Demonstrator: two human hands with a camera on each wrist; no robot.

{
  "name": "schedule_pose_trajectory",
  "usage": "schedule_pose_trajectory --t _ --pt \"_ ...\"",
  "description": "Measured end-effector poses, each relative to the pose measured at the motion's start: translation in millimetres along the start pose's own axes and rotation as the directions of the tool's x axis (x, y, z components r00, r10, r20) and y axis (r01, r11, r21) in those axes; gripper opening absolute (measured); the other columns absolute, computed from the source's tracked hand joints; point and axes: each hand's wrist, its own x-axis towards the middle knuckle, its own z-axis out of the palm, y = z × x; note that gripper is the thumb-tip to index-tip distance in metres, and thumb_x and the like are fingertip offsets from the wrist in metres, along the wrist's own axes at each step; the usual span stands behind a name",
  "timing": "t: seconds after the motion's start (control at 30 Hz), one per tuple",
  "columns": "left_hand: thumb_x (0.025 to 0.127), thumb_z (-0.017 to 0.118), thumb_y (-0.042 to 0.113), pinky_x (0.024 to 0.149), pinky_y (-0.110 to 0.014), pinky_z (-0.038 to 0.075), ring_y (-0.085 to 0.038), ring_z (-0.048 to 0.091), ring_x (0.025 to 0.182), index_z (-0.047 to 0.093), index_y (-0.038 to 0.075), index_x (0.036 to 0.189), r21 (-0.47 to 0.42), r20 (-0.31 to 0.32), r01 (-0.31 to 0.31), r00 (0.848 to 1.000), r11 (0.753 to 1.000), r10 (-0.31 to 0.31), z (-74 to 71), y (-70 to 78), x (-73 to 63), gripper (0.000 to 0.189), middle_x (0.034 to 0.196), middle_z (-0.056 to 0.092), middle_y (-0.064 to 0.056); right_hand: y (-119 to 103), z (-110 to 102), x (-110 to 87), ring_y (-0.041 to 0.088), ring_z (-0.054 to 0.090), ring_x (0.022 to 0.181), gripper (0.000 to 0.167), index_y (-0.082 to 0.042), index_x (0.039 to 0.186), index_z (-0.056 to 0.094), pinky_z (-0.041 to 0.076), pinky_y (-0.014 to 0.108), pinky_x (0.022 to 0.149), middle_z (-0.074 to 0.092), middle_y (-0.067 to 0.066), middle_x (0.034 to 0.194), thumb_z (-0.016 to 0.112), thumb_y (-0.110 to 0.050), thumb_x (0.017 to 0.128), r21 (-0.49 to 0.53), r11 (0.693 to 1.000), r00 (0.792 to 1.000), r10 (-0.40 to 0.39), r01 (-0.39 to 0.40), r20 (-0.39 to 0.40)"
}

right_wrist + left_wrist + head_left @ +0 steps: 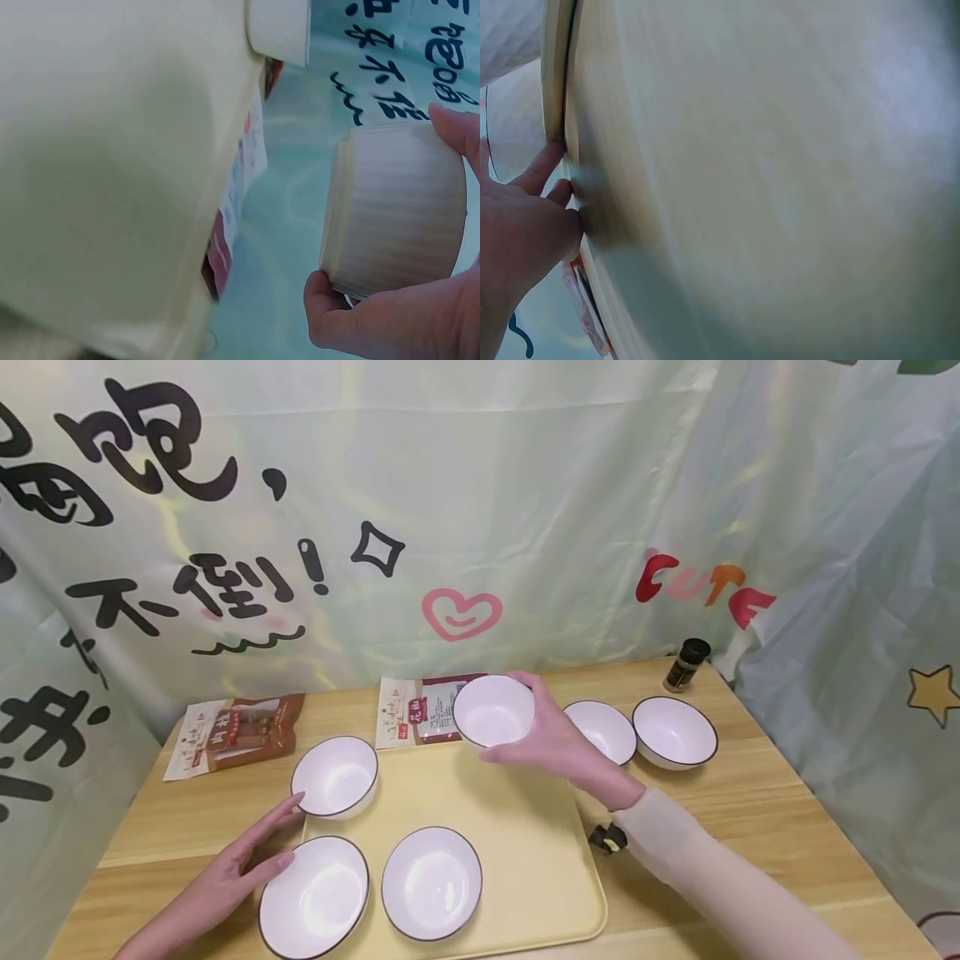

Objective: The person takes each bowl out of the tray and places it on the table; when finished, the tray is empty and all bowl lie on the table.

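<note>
My right hand (pixel 551 742) grips a white bowl (pixel 493 710) by its side, raised over the far part of the yellow tray (pixel 536 885). In the right wrist view, thumb and fingers span the ribbed outside of this bowl (pixel 397 210). My left hand (pixel 236 872) reaches in at the tray's left side with its fingers extended. Its index fingertip is at the rim of the upper left bowl (pixel 335 775), and its thumb is at the rim of the lower left bowl (pixel 315 897). Another dark-rimmed bowl (pixel 432 883) sits beside them on the tray.
Two more bowls, one partly behind my right forearm (pixel 602 731) and one beside it (pixel 675 732), stand right of the tray. Two spice packets, left (pixel 236 735) and middle (pixel 420 710), lie along the back. A black-capped jar (pixel 686 666) stands at the back right, before the curtain (pixel 555 527).
</note>
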Motion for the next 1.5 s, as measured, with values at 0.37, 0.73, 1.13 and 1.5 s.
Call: schedule_pose_trajectory --t 0.37,0.73,1.13,1.5 --pt "0.112 0.061 0.01 0.104 -0.008 0.03 0.014 0.038 0.143 0.032 0.024 0.174 -0.004 0.013 0.011 1.0 1.0 -0.011 -1.4 -0.9 0.2 0.07 0.163 0.047 0.011 6 -39 -7.2 0.044 0.059 0.128 0.125 -0.021 0.168 0.026 0.05 0.058 0.105 0.047 0.02 0.157 0.104 -0.034 0.072 -0.06 0.998 0.998 0.032 -0.035 -0.051" --pt "0.112 0.063 0.012 0.104 -0.01 0.032 0.015 0.039 0.141 0.032 0.025 0.174 0.041 0.003 0.026 1.0 0.999 -0.026 -1.6 0.0 0.5 0.07 0.163 0.042 0.022 8 -77 -13.5 0.045 0.053 0.135 0.123 -0.019 0.17 0.022 0.048 0.06 0.106 0.041 0.021 0.16 0.101 -0.035 0.078 -0.072 0.995 0.993 0.064 -0.071 -0.103" --pt "0.112 0.062 0.01 0.104 -0.008 0.03 0.016 0.038 0.141 0.032 0.023 0.174 0.014 0.008 0.012 1.0 1.0 -0.012 -0.3 -0.6 1.5 0.07 0.159 0.044 0.026 13 -112 -21.9 0.045 0.051 0.137 0.123 -0.02 0.172 0.014 0.048 0.057 0.105 0.032 0.021 0.167 0.098 -0.033 0.083 -0.054 0.994 0.988 0.088 -0.096 -0.125" --pt "0.112 0.062 0.008 0.104 -0.011 0.032 0.01 0.043 0.141 0.032 0.021 0.174 0.048 0.002 -0.016 1.0 0.999 0.016 0.4 1.3 0.8 0.071 0.158 0.051 0.012 31 -142 -31.1 0.048 0.045 0.139 0.121 -0.012 0.173 0.012 0.046 0.059 0.107 0.026 0.023 0.169 0.096 -0.031 0.087 -0.113 0.989 0.98 0.072 -0.094 -0.185"
